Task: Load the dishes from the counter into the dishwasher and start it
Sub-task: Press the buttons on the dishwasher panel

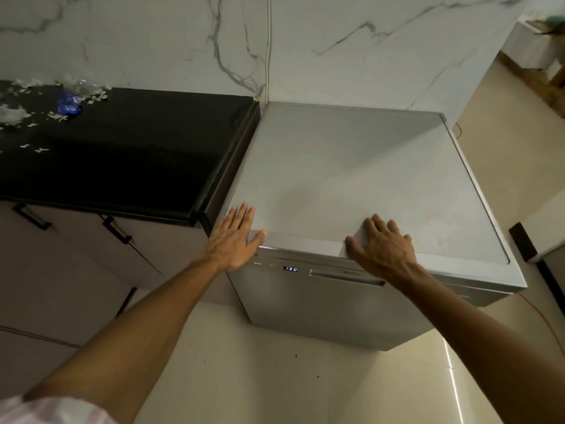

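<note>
Marble-veined wall (336, 41) runs behind a black counter (122, 142) and, just to its right, the silver dishwasher (351, 166). From your head camera you look down on its flat top, door shut, with the lit display (290, 269) reading 1:30 on the front panel and the recessed door handle (345, 276) running left to right beside it.

Your left hand (237, 237) lies flat on the near-left corner of the top, fingers straight and close together, thumb along the front edge, holding nothing. Your right hand (382, 243) rests flat on the near edge too, fingers slightly spread, gripping nothing.

What counts for the next move is that the panel and handle sit just below both palms, on the face turned toward you. Your right wrist hangs directly over the handle's right end; your left is nearer the small buttons (263, 264). No dishes show on the visible counter, only white scraps and a blue wrapper (69, 103), so I judge loading done and the cycle set or running.
</note>
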Demonstrator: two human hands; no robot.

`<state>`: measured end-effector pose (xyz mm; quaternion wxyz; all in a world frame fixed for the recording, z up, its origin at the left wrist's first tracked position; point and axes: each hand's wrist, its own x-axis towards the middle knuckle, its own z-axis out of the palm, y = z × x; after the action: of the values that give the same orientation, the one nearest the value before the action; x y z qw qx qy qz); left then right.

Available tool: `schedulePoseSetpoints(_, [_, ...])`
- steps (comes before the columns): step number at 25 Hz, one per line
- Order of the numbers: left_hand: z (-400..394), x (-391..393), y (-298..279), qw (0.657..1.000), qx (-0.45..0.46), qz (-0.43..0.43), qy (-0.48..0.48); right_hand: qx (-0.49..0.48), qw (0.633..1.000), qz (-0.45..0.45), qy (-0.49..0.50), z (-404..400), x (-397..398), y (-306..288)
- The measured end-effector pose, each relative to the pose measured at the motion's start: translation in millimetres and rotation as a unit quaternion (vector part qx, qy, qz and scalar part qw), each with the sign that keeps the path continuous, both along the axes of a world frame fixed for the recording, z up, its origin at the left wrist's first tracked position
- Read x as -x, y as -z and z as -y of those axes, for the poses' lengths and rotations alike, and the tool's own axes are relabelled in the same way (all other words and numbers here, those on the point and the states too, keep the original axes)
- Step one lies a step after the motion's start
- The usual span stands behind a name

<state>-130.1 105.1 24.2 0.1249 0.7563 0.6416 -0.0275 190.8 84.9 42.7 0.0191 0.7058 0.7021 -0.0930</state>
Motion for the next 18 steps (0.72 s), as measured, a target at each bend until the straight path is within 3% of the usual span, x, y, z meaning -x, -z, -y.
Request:
schedulePoseSetpoints(10, [3, -3, -6, 0.999, -0.011, 0.034, -0.015, 0.045, 0.999, 0.025, 0.008, -8, 4, -15])
schedulePoseSetpoints(18, [9, -4, -14, 0.995, -0.021, 0.092, -0.015, 0.055, 0.997, -0.025, 0.05, -6, 11, -23])
